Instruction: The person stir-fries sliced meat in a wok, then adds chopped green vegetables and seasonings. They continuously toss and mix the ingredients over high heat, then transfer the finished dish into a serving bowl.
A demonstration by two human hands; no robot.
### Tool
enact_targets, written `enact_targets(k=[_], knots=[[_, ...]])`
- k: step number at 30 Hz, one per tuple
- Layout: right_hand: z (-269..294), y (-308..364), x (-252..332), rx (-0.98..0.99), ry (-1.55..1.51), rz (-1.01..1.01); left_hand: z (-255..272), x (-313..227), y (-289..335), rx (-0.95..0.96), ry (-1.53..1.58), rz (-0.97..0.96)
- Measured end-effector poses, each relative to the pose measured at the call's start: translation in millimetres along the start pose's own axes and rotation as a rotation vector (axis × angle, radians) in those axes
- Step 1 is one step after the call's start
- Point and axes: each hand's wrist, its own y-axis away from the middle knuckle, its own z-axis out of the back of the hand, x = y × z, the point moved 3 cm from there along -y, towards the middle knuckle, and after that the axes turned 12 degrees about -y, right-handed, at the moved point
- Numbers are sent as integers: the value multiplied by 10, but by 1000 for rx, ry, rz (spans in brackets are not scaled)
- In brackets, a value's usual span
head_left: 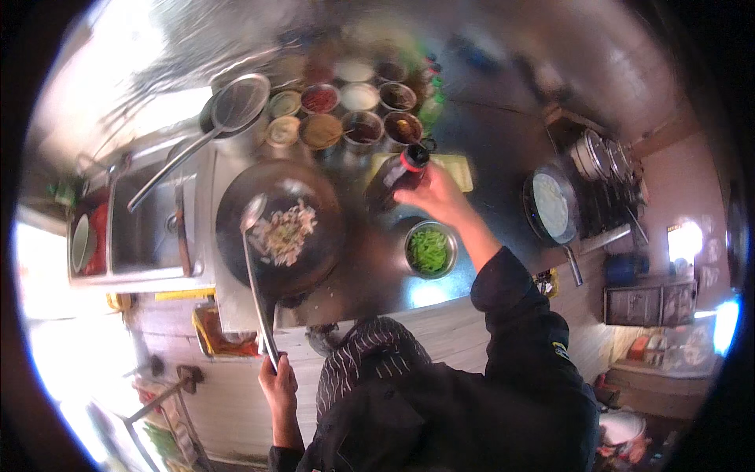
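Note:
My left hand (279, 385) is closed round the end of a long metal ladle (257, 295). The ladle's bowl rests in a dark wok (318, 185), at the edge of a heap of pale and brownish sliced food (288, 234). Farther right, my right hand (440, 193) grips a dark bottle (385, 187) with a red cap or collar (414, 156). Its lower part blurs into the dark counter, so whether it touches the counter I cannot tell. Just nearer to me than that hand stands a metal bowl of cut green vegetables (429, 250).
Several seasoning bowls (322, 131) line the back of the steel counter (491, 126). A yellow tray (462, 175) lies behind my right hand. A strainer (240, 102) sits over a pot beside the sink (145, 208). At the right is a frying pan (552, 206) with pale contents.

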Motion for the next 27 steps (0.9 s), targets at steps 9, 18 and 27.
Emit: enact_targets(k=[9,18,27], knots=[[2264,-866,-483,-573,794,147,-384,-308,-51,-150,-149,79],[2731,-827,-1257,-844,718,157,-455,-405,-112,-241,-322,15],[-907,1069,-1425,158,-242,-716,-853,-488,-165,356,-197,-73]])
